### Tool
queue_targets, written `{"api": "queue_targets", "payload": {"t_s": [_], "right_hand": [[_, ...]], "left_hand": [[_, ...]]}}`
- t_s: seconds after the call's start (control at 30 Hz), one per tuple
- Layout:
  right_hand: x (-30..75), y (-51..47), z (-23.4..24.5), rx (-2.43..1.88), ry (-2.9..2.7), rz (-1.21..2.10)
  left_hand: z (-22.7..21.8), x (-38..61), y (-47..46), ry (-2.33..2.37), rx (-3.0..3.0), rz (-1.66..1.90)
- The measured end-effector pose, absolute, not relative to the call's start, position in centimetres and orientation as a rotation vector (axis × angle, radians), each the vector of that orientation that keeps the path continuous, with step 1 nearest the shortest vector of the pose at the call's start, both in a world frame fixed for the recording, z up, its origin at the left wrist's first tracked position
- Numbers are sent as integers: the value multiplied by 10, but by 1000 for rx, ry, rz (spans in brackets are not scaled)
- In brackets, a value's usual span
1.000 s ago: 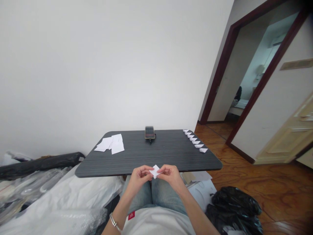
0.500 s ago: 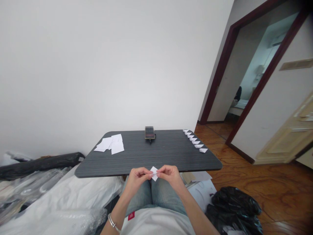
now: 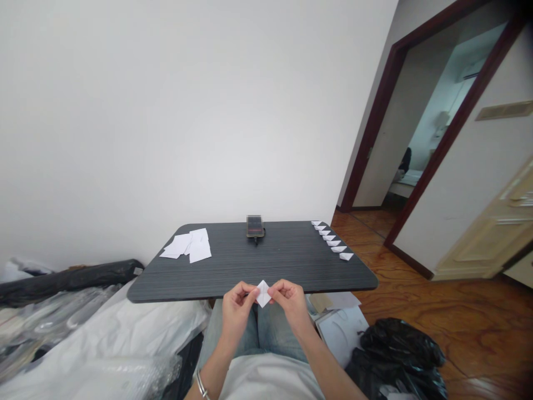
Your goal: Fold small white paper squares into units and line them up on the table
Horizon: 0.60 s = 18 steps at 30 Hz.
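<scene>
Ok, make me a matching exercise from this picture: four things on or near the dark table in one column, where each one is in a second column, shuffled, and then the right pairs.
Things:
1. small folded paper
2. loose paper sheets
3. row of folded papers
4. phone

Places:
A. far middle of the table
B. pinched between the left hand and the right hand
C. along the table's right edge
D. far left part of the table

Pairs: 1-B, 2-D, 3-C, 4-A
</scene>
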State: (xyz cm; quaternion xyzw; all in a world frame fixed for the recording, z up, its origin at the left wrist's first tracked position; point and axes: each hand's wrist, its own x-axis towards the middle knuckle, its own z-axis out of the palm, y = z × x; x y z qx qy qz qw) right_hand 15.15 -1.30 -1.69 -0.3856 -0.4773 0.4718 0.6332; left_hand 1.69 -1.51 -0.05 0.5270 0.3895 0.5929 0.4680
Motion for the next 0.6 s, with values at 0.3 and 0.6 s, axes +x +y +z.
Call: {"api": "queue_targets", "payload": {"t_s": [0.3,0.6], "right_hand": [[146,-19,-14,-923,-1061,1021],[145,-18,-18,-916,-999,1008]], "left_hand": [[1,21,-16,939,1105,1454],[-2,20,-14,913,1028,1417]]}}
